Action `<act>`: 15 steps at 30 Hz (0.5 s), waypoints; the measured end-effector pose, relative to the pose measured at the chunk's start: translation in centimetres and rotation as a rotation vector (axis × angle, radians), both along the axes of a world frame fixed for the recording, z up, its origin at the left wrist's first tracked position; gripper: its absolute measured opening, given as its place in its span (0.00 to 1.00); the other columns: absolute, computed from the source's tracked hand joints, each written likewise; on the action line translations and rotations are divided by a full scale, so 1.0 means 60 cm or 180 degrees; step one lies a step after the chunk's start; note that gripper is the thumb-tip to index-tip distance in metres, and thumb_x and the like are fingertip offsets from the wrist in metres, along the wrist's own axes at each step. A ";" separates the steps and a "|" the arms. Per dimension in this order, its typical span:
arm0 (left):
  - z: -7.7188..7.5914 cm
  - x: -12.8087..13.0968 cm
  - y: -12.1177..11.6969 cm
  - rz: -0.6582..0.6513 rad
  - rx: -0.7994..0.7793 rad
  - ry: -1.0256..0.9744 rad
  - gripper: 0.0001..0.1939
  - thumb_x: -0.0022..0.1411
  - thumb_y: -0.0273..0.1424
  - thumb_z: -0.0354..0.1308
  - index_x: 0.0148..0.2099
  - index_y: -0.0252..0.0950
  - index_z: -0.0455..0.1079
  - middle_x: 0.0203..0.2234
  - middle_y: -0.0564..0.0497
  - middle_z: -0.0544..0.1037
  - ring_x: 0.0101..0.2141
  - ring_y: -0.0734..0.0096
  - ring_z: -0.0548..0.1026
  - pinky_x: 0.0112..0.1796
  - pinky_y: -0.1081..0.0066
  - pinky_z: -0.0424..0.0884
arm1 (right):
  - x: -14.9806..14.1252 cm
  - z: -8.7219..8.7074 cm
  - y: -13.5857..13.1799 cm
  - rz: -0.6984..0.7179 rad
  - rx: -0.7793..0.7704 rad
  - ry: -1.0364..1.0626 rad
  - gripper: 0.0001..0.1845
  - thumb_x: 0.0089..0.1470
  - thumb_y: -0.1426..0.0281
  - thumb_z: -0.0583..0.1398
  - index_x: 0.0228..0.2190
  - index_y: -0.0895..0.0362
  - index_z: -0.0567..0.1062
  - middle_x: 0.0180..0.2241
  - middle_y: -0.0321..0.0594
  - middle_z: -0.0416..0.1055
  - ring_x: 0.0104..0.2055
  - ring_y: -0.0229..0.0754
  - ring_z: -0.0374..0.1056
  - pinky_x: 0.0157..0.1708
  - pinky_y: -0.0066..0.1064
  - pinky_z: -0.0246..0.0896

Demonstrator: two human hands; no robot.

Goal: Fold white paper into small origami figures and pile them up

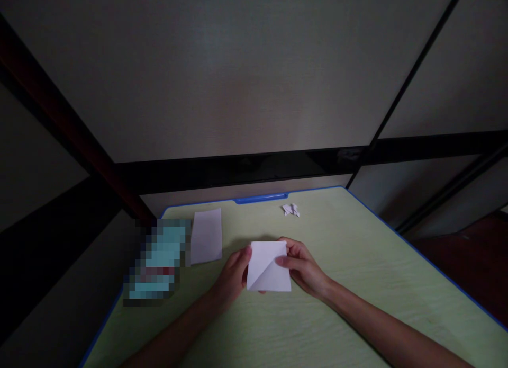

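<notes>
A roughly square piece of white folded paper [265, 259] is held up between both hands above the table, a diagonal edge running from its lower left corner toward the upper right. My left hand [236, 267] grips its left side, thumb at the upper left edge and fingers mostly hidden behind it. On the other side, my right hand [301, 265] pinches the right edge, its thumb lying on the front face at the end of the diagonal. The right fingers are behind the paper, partly out of sight.
The pale green table [357, 262] has a blue rim and a blue handle [262, 198] at its far edge. White sheets [206, 235] lie at the left, beside a pixelated light-blue object [161, 259]. Small folded white paper pieces [291, 209] lie near the back. Cabinet panels [238, 82] stand behind.
</notes>
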State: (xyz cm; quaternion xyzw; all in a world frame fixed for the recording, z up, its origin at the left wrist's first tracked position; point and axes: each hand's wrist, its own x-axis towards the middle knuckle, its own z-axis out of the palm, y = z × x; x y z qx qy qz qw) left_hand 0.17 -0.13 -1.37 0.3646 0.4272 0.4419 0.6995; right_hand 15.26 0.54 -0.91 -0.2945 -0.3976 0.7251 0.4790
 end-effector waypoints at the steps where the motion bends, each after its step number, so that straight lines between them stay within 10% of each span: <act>1: 0.003 0.001 -0.001 0.0143 0.0003 0.0071 0.24 0.42 0.47 0.55 0.33 0.30 0.67 0.17 0.51 0.72 0.19 0.72 0.70 0.15 0.78 0.62 | -0.001 0.000 0.000 0.0002 -0.0008 0.0007 0.08 0.32 0.75 0.62 0.21 0.61 0.68 0.16 0.32 0.64 0.17 0.29 0.58 0.16 0.20 0.49; 15: 0.008 -0.008 -0.001 -0.0050 0.1073 0.0545 0.19 0.41 0.36 0.58 0.37 0.33 0.64 0.26 0.51 0.71 0.21 0.75 0.68 0.13 0.79 0.65 | -0.007 -0.002 0.007 -0.0424 -0.0095 -0.0088 0.09 0.32 0.76 0.61 0.23 0.61 0.69 0.14 0.29 0.62 0.14 0.26 0.55 0.11 0.16 0.46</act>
